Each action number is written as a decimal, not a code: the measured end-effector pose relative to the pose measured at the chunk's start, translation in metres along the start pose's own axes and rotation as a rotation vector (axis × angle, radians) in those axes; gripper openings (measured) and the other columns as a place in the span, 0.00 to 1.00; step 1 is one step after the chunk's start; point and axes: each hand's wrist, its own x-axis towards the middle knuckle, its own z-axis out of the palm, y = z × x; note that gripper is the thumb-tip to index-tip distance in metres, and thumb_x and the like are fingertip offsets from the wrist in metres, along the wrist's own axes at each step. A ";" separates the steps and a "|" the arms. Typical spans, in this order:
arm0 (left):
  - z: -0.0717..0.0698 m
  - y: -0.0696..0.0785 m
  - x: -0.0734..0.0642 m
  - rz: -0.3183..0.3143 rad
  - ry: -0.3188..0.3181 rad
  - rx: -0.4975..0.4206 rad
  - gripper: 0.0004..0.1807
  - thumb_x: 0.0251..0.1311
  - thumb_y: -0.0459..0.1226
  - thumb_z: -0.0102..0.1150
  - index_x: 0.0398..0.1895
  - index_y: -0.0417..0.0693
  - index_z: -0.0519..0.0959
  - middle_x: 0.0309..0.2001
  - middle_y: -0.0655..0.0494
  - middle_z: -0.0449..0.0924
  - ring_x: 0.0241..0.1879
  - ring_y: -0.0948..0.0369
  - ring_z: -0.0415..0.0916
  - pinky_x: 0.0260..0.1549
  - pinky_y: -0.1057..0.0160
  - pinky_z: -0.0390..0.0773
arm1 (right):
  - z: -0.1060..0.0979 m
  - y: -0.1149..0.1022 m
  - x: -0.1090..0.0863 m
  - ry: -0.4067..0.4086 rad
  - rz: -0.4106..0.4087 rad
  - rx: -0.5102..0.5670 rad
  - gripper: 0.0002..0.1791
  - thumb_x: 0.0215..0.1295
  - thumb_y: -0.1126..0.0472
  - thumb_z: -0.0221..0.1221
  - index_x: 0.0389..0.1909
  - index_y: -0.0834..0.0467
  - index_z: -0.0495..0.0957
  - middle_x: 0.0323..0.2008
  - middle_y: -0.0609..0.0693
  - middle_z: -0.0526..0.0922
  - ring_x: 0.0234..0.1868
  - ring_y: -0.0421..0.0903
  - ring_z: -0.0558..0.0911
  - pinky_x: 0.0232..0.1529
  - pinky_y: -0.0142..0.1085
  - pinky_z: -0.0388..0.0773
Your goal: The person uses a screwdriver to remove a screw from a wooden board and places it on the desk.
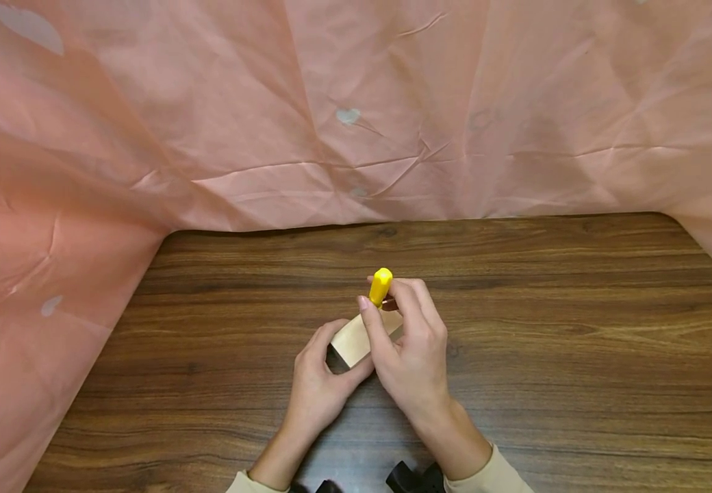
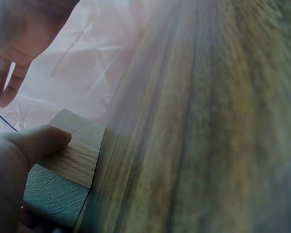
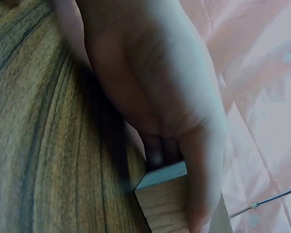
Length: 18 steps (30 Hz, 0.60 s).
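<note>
My left hand point(image 1: 325, 383) grips a pale wooden block point(image 1: 352, 340) from its sides, thumb on the near side. In the left wrist view that thumb point(image 2: 43, 141) lies across the block's grained face. Above the block, my right hand point(image 1: 414, 339) pinches the yellow handle of a screwdriver point(image 1: 381, 284) between thumb and fingers. The screwdriver stands nearly upright in the head view. Its thin metal shaft meets a small screw point(image 3: 243, 209) at the block's upper face in the right wrist view. How deep the screw sits cannot be told.
A brown wood-grain table point(image 1: 208, 342) lies under both hands. Pink cloth point(image 1: 257, 123) with pale heart shapes hangs along its back and sides. Black objects point(image 1: 414, 477) show at the bottom edge by the wrists.
</note>
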 end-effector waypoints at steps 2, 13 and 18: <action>0.000 0.000 0.000 0.006 -0.001 0.002 0.28 0.51 0.44 0.86 0.56 0.57 0.85 0.48 0.60 0.88 0.45 0.61 0.81 0.47 0.60 0.78 | -0.001 0.000 0.000 0.001 -0.012 0.005 0.14 0.69 0.63 0.71 0.54 0.58 0.87 0.43 0.52 0.84 0.44 0.45 0.85 0.51 0.31 0.82; -0.001 0.000 0.000 -0.007 -0.010 -0.002 0.28 0.51 0.44 0.85 0.56 0.57 0.85 0.49 0.59 0.88 0.46 0.60 0.81 0.47 0.60 0.78 | -0.001 0.000 0.001 0.017 -0.028 0.029 0.17 0.67 0.65 0.73 0.54 0.63 0.82 0.40 0.55 0.86 0.44 0.46 0.88 0.55 0.31 0.83; -0.001 0.000 0.000 -0.009 -0.012 0.000 0.29 0.51 0.44 0.85 0.57 0.57 0.85 0.49 0.59 0.88 0.46 0.61 0.81 0.47 0.60 0.78 | -0.001 -0.001 0.000 0.014 -0.026 0.027 0.15 0.67 0.65 0.72 0.52 0.62 0.83 0.40 0.55 0.87 0.44 0.46 0.88 0.55 0.32 0.82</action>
